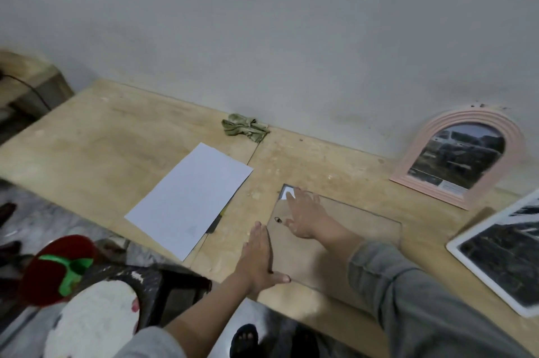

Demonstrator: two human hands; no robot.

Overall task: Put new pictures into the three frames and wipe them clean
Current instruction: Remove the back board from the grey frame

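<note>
Pale wooden tabletop (116, 136) bears a flat brown backing board (335, 244). Left hand (259, 258) lies flat against its left edge, fingers straight. Right hand (306, 212) presses on top, fingers spread.

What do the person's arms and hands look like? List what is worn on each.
Both hands are bare: no gloves, rings or watch show. The left hand has a bare forearm, with a light grey sleeve pushed up near the elbow. The right hand comes out of a long grey sleeve, creased and slightly faded, that reaches to the wrist.
</note>
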